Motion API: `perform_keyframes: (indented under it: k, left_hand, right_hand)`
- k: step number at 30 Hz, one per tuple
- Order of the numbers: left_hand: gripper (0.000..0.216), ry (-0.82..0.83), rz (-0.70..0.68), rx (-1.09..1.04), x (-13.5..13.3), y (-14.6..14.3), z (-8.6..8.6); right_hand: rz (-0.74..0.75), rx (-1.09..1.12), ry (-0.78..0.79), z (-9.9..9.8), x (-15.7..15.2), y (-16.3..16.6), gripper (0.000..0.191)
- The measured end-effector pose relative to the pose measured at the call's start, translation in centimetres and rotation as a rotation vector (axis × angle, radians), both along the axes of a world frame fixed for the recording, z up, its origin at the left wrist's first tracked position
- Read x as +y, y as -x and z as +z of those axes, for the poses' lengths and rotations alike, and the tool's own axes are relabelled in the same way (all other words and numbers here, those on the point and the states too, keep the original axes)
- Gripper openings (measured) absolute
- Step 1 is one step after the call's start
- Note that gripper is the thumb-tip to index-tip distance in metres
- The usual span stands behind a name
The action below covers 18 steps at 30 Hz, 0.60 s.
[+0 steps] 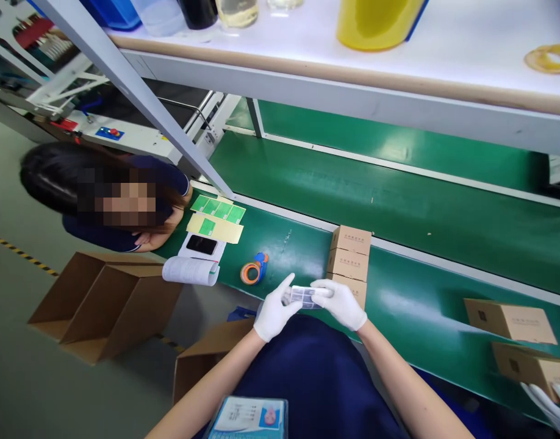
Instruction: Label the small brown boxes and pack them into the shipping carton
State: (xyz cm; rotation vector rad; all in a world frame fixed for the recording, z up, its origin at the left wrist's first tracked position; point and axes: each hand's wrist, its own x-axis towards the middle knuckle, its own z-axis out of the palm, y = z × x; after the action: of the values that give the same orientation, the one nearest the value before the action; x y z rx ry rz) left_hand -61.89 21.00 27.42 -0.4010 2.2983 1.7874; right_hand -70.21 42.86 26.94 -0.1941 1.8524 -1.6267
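Both gloved hands, left hand (274,312) and right hand (341,303), closed on 1 small clear packet (304,297), held above the green bench edge (399,286). Stack of 3 small cartons (349,256) sits just behind the right hand. Tape dispenser (254,269) near left. 2 more cartons (511,321) well right; a co-worker's gloved hand (552,405) touches the nearer one.

White-gloved hands (307,305), green belt (399,201), brown boxes (349,259), orange tape roll (251,272).

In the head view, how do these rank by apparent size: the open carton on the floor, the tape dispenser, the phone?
1. Open carton, largest by far.
2. Tape dispenser and phone look alike, so I do not rank them.
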Motion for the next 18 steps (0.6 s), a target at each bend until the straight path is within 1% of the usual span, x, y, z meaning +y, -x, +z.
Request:
perform_keyframes:
  k: [2, 3, 4, 5, 7, 9, 10, 13, 16, 18]
  left_hand:
    - [0.079, 0.127, -0.025, 0.057, -0.2, 0.6, 1.7]
    - [0.077, 0.16, -0.033, 0.098, -0.3, 0.9, 2.4]
    - [0.075, 0.149, -0.041, 0.132, -0.4, 1.2, 3.1]
    - [0.071, 0.089, -0.053, 0.145, -0.4, 1.6, 3.7]
    - [0.059, -0.117, -0.08, 0.097, -0.2, 2.1, 4.7]
    - [0.047, -0.286, -0.082, 0.009, 0.2, 2.4, 5.3]
    - [0.043, -0.322, -0.072, -0.024, 0.4, 2.5, 5.5]
    - [0.041, -0.32, -0.052, -0.056, 0.9, 2.6, 6.0]
    - [0.037, -0.293, -0.073, -0.049, 0.8, 2.5, 6.3]
    - [0.033, -0.246, -0.076, -0.044, 0.7, 2.3, 6.6]
  right_hand:
    - [-0.018, -0.078, 0.044, 1.6, 0.2, 0.0, 0.045]
    - [-0.014, -0.096, 0.061, 2.5, 0.3, 0.0, 0.044]
    - [0.001, -0.105, 0.079, 3.2, 0.4, 0.0, 0.043]
    - [0.016, -0.103, 0.093, 3.9, 0.5, 0.0, 0.043]
    - [0.02, -0.077, 0.096, 5.0, 0.6, 0.0, 0.042]
    - [-0.044, -0.01, 0.043, 5.6, 0.5, -0.2, 0.041]
    - [-0.093, 0.025, 0.006, 5.8, 0.5, -0.3, 0.039]
    - [-0.189, 0.039, -0.054, 6.2, 0.3, -0.7, 0.036]
    - [-0.18, -0.027, -0.031, 6.9, 0.1, -1.2, 0.035]
    - [-0.163, -0.019, -0.045, 7.4, -0.1, -1.4, 0.034]
